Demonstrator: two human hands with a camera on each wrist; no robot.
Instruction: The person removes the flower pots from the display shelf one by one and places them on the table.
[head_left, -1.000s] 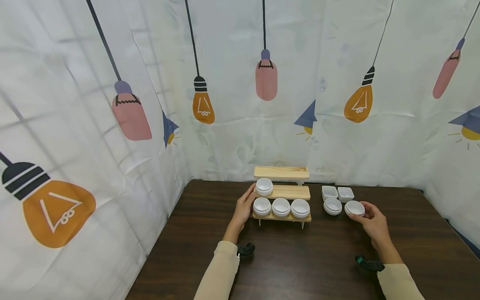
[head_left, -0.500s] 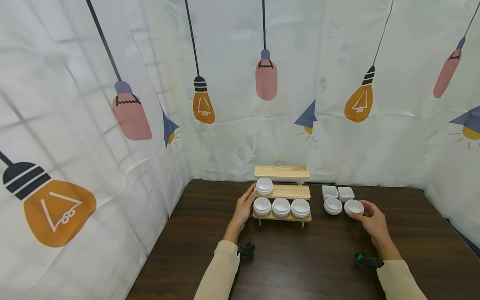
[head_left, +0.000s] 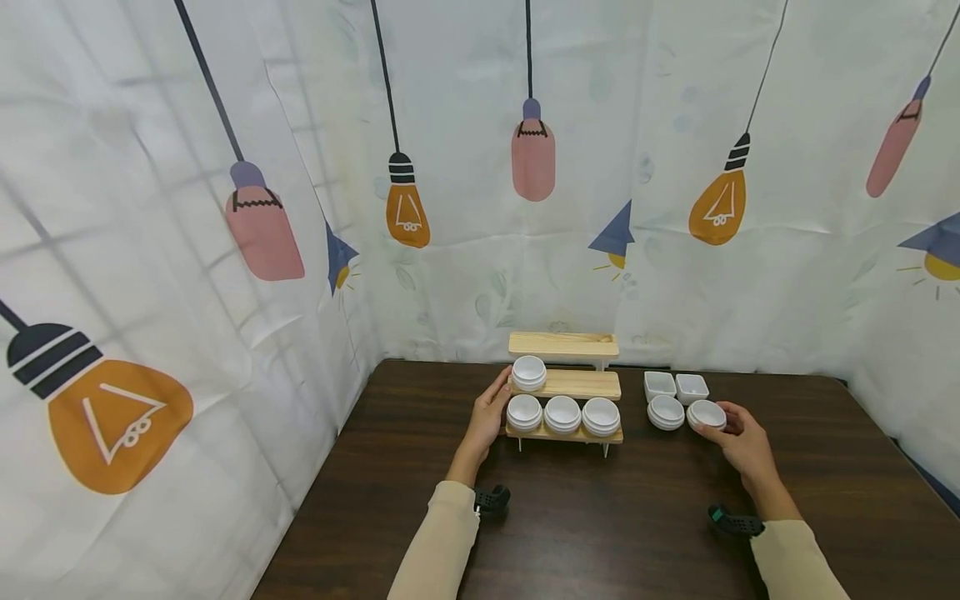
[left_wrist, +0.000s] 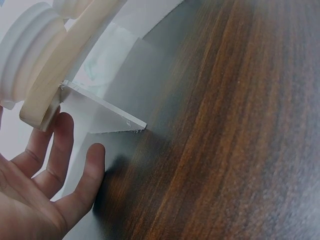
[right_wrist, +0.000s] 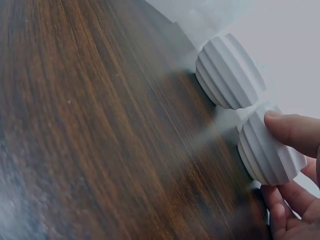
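At the left end of a tiered wooden rack [head_left: 592, 385], my left hand [head_left: 487, 417] has its fingertips right at the board's end. Its fingers [left_wrist: 62, 145] are loosely bent there in the left wrist view. White round bowls line the bottom tier, such as this bowl [head_left: 562, 414], and one more bowl [head_left: 528, 373] sits on the middle tier's left. My right hand [head_left: 748, 446] grips a white ribbed bowl [right_wrist: 267, 145] on the table, thumb on its near side and fingers under the far side. A matching bowl [right_wrist: 225, 72] stands close beside it.
Two white square dishes [head_left: 660, 384] stand behind the round bowls at the right. The rack's top tier [head_left: 562, 343] is bare. A printed white curtain [head_left: 465, 283] hangs behind the dark wooden table [head_left: 600, 533] and along its left side.
My right hand has shifted slightly left with the ribbed bowl, closer to the matching bowl. The left hand and the rack have stayed put.
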